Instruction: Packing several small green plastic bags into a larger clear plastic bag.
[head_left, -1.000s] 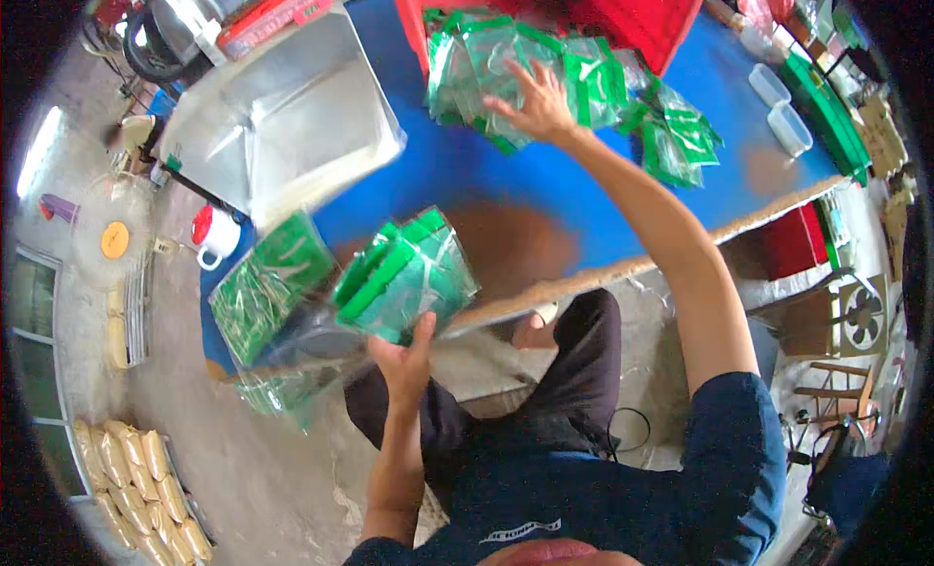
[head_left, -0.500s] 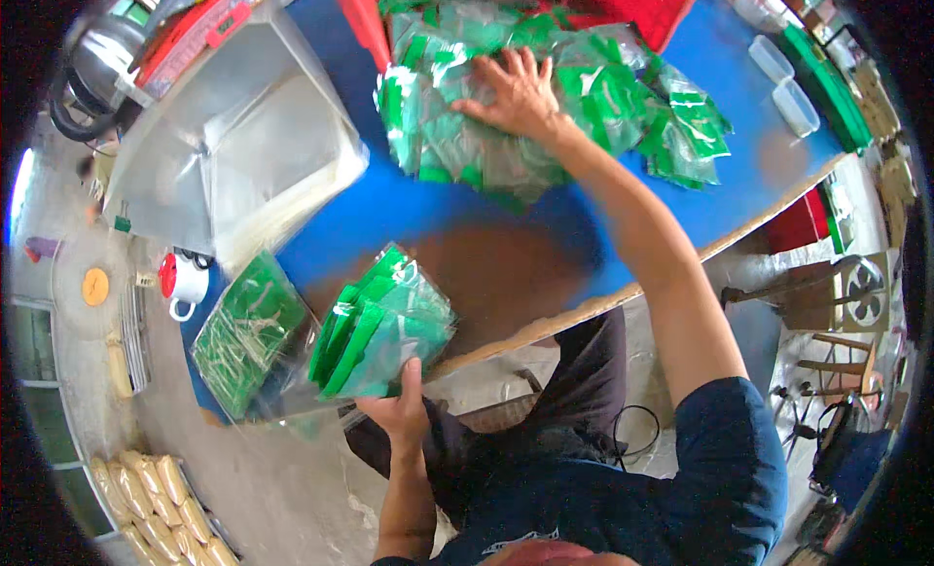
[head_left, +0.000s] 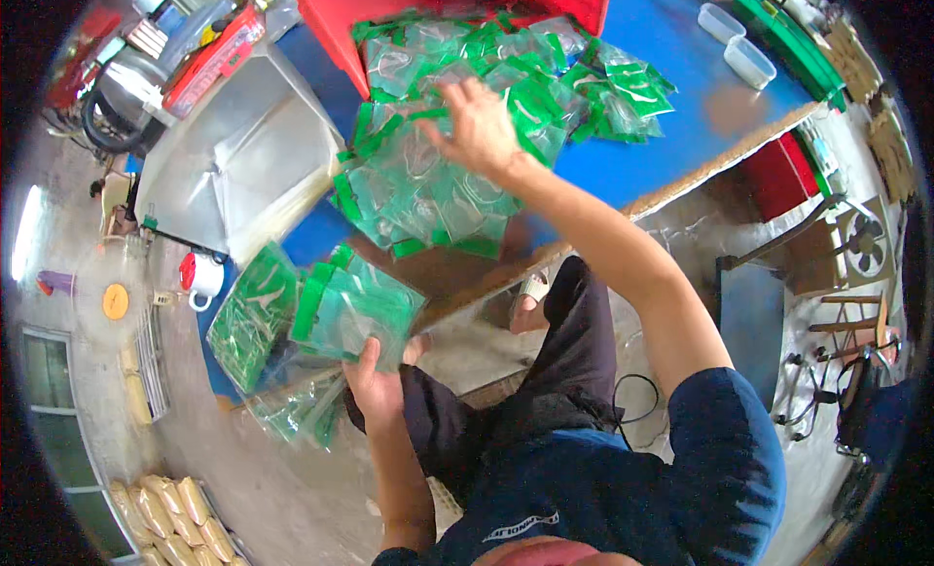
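Observation:
Several clear packets with green edges are fanned in a stack (head_left: 358, 308), and my left hand (head_left: 374, 376) grips its near edge, thumb on top. My right hand (head_left: 477, 128) lies over a wide heap of similar packets (head_left: 428, 196) on the blue table, its fingers spread. The heap spills out of a red bin (head_left: 331, 31) at the far side. Left of the held stack lies a large clear bag with green contents (head_left: 255, 318). Below it, more crinkled clear plastic (head_left: 297, 405) hangs at the table's edge.
A big clear plastic liner or box (head_left: 243, 147) stands on the left of the blue table (head_left: 652, 167). Close by are a white mug with red (head_left: 201, 274) and a kettle (head_left: 126, 99). Two clear tubs (head_left: 749, 62) sit at the far right.
My right hand has drawn part of the heap nearer and to the left, spreading packets toward the table's near edge. My left hand still holds its stack, now tilted flatter.

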`<control>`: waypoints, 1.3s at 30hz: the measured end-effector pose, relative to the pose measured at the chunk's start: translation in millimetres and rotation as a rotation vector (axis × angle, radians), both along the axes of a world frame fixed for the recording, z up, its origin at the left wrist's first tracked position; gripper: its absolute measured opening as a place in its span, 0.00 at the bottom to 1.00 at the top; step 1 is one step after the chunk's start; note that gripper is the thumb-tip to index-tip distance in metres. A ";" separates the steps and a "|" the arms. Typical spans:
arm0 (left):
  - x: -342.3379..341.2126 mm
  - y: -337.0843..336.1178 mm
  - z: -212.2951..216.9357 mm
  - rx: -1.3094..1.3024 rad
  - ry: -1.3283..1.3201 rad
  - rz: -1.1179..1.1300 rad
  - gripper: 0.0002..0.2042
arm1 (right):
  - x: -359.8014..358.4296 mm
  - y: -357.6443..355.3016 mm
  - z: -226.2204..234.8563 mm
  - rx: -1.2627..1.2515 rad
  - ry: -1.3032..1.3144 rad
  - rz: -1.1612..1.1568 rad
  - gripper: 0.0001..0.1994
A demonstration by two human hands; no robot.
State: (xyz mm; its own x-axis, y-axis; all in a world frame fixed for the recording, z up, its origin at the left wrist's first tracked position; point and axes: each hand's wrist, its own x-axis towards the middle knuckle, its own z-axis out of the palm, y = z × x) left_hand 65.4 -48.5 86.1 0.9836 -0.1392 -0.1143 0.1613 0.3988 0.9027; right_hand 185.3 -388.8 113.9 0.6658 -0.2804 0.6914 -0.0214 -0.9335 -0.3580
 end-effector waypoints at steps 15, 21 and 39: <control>-57.3 6.3 -46.0 -0.488 0.479 -0.277 0.21 | 32.4 -75.2 15.5 0.014 0.489 -0.393 0.12; -49.0 27.2 -57.3 -0.958 0.314 -0.464 0.22 | -49.3 40.1 47.5 0.793 0.021 0.255 0.13; -63.2 15.3 -40.5 -0.385 0.231 -0.188 0.28 | -170.1 97.7 -34.8 -0.264 0.292 0.751 0.23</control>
State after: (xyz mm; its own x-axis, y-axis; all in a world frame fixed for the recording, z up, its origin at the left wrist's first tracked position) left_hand 2.2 -33.2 45.6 0.8924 -0.3867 -0.2325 0.4414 0.6416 0.6273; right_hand 15.2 -291.1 79.2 0.7727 0.4539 0.4438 0.5798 -0.7892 -0.2023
